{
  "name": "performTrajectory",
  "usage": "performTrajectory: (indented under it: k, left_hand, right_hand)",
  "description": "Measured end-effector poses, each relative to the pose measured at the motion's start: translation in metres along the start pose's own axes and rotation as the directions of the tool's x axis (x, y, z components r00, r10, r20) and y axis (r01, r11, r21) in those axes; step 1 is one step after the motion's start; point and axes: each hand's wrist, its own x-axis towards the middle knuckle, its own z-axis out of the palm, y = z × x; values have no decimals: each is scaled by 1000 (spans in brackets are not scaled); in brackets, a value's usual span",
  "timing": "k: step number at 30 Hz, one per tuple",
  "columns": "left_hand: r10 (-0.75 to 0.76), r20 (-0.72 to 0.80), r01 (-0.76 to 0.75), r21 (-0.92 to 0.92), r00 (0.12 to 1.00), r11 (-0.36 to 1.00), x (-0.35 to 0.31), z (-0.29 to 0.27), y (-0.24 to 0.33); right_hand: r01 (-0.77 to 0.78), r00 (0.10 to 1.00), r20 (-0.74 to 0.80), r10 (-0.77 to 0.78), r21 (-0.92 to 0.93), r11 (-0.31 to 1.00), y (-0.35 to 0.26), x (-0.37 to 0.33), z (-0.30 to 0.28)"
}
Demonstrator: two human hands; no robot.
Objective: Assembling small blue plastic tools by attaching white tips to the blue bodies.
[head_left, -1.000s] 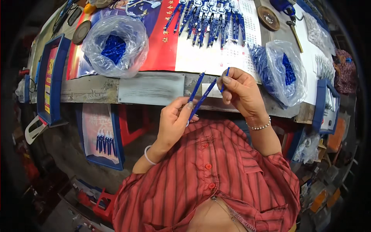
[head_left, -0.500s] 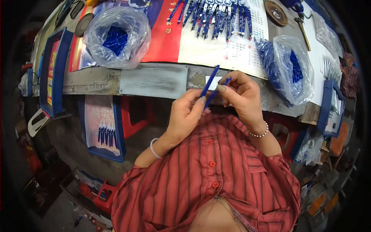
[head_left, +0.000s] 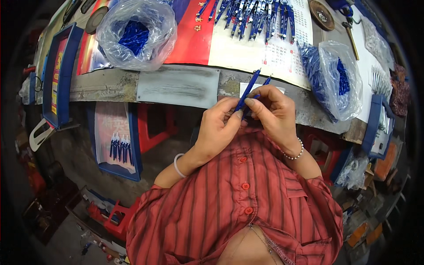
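Observation:
Between its thumb and fingers my left hand [head_left: 219, 128] grips a slim blue compass leg [head_left: 250, 89], its narrow tip pointing up and away. Close along its right side is a second blue compass leg [head_left: 267, 81], pinched by the thumb and forefinger of my right hand [head_left: 277, 118]. The lower ends of both legs are partly hidden by my fingers. Both hands meet just in front of the table's near edge. Beyond them, a bunch of blue drawing compasses [head_left: 260, 22] lies spread on a printed sheet.
Plastic bags of blue parts stand at left [head_left: 152, 55] and right [head_left: 349, 106]. A grey plate [head_left: 176, 88] lies along the worn table edge [head_left: 106, 88]. Below it, an open blue drawer [head_left: 139, 154] holds several compasses. Another blue tray [head_left: 375, 132] is at right, near metal parts.
Both hands have moved slightly to the right. The two blue legs are closer together, and the right fingers have come nearer the left ones. The whole view has shifted a little.

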Motion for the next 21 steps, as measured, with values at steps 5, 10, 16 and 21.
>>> performTrajectory:
  k: [5, 10, 16, 21]
  left_hand:
    - [130, -16, -128, 91, 991, 988, 7, -1, -12]
    - [76, -125, -59, 135, 989, 989, 9, 2, -4]
    - [219, -119, -172, 313, 968, 934, 10, 8, 4]
    - [322, -54, -294, 286, 945, 912, 9, 18, 6]
  right_hand:
    - [82, 996, -24, -85, -101, 991, 7, 6, 1]
    - [250, 963, -22, -269, -305, 919, 4, 13, 1]
    - [318, 877, -329, -351, -151, 936, 16, 3, 10]
    - [-50, 987, -109, 114, 468, 883, 8, 3, 3]
